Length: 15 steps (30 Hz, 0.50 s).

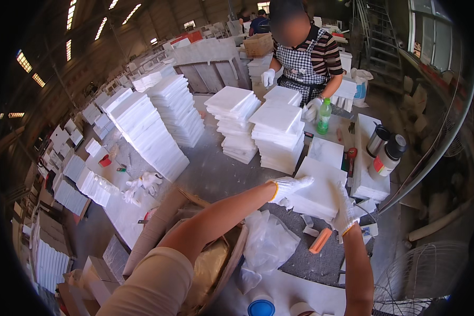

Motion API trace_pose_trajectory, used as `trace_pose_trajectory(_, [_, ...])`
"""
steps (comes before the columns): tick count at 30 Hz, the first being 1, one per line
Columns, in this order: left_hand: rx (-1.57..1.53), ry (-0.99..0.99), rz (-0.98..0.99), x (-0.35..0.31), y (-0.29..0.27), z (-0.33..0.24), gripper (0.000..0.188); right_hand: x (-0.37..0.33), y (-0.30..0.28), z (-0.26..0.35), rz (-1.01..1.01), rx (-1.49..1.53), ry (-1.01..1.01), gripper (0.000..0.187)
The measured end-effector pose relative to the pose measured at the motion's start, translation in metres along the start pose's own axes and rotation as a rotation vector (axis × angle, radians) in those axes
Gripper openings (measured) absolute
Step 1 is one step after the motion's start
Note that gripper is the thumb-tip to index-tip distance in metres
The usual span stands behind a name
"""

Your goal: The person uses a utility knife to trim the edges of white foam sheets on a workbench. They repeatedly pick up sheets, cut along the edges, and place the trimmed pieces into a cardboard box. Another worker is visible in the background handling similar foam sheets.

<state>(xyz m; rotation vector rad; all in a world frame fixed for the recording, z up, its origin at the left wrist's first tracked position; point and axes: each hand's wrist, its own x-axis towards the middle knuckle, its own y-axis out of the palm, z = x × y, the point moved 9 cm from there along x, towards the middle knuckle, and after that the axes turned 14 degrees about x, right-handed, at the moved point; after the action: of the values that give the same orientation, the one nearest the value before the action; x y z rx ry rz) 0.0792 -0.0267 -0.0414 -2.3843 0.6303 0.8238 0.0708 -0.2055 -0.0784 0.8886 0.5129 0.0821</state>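
Observation:
In white knit gloves, both my hands are at a short stack of white marble tiles (317,184). My left hand (292,188) lies against the stack's left side, its fingers stretched toward the top tile. On the opposite side my right hand (345,211) rests along the edge, fingers straight and pointing away from me. Neither hand is wrapped round a tile. A single marble tile (326,151) lies just beyond the stack. Near my right wrist there is an orange block (320,240) on the dusty worktop.
Taller tile stacks (277,117) stand ahead and left. Across the worktop is a person (303,63) in a checked apron and gloves, beside a green bottle (324,116). A dark-capped flask (389,152) stands right. Crumpled plastic (268,237) and an open carton (239,247) are close below.

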Motion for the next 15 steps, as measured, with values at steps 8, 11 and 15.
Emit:
trace_pose_trajectory(8, [-0.071, 0.078, -0.071, -0.009, 0.007, -0.003, 0.075, -0.016, 0.018, 0.002, 0.051, -0.040, -0.015, 0.056])
trace_pose_trajectory(11, [-0.064, 0.096, 0.024, -0.047, 0.017, 0.007, 0.085, -0.048, 0.027, -0.026, 0.146, -0.015, 0.024, 0.054])
trace_pose_trajectory(15, [-0.065, 0.127, 0.003, -0.091, 0.025, 0.046, 0.086, -0.086, 0.040, -0.055, 0.104, -0.035, 0.049, 0.060])
